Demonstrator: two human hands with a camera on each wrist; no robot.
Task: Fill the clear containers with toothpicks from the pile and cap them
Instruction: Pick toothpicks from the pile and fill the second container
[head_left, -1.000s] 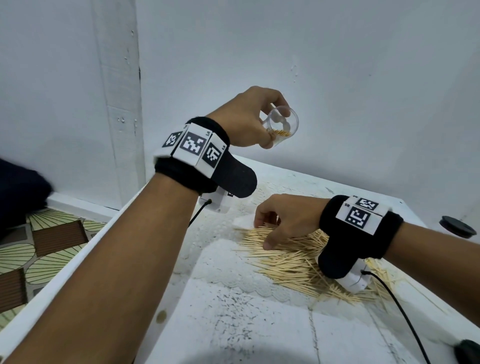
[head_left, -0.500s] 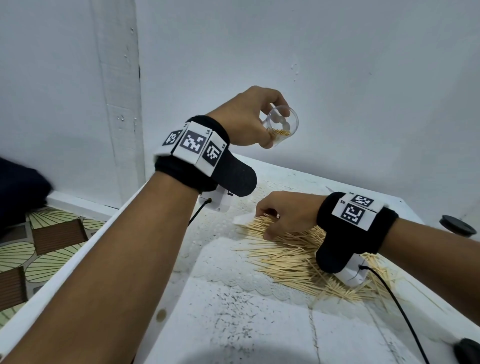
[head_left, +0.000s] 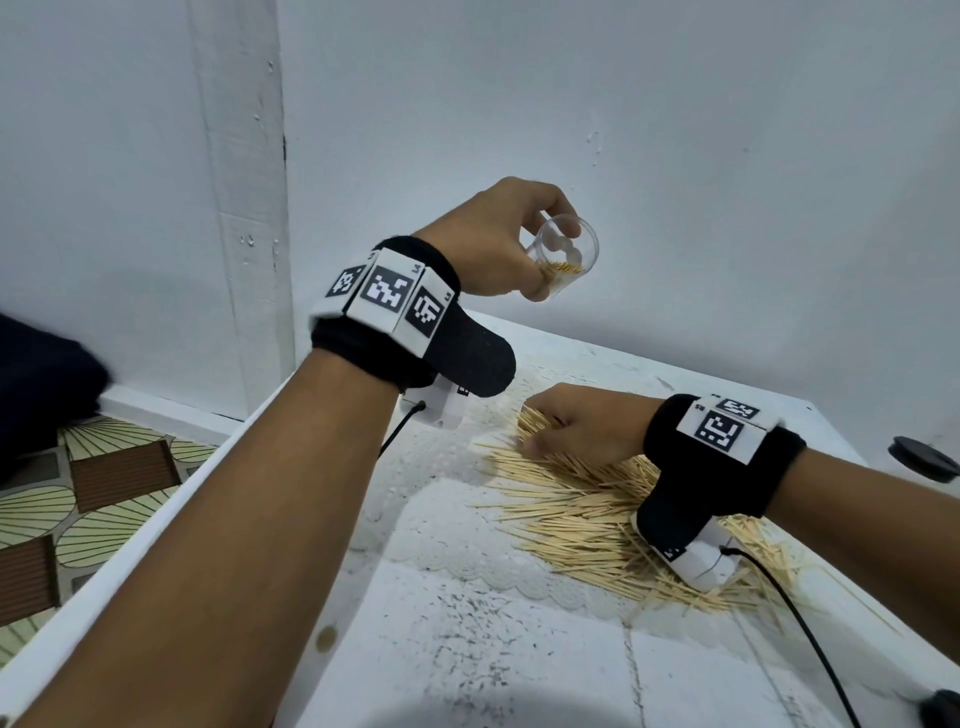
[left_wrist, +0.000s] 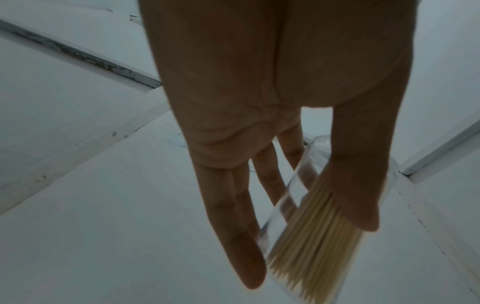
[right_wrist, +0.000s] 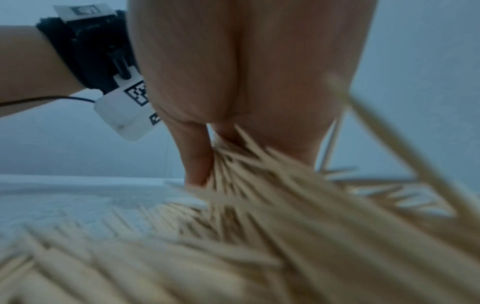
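My left hand (head_left: 524, 244) holds a clear container (head_left: 566, 260) up in the air, tilted with its mouth toward me. A layer of toothpicks (left_wrist: 311, 236) lies along its lower side between thumb and fingers (left_wrist: 233, 236). Below it, a big pile of toothpicks (head_left: 597, 514) is spread over the white table (head_left: 493, 649). My right hand (head_left: 566, 431) sits at the pile's far left end, fingers curled around a bunch of toothpicks (right_wrist: 233, 164). The pinched bunch sticks out toward the wrist camera, blurred.
Two black caps lie at the right: one (head_left: 924, 457) near the far table edge, one (head_left: 943, 709) at the near corner. Wrist camera cables trail over the table. The white wall stands close behind. Patterned floor tiles (head_left: 78, 493) show past the table's left edge.
My right hand slid a little farther along the pile and closed its fingers on a bunch of toothpicks. The left hand kept the container nearly still.
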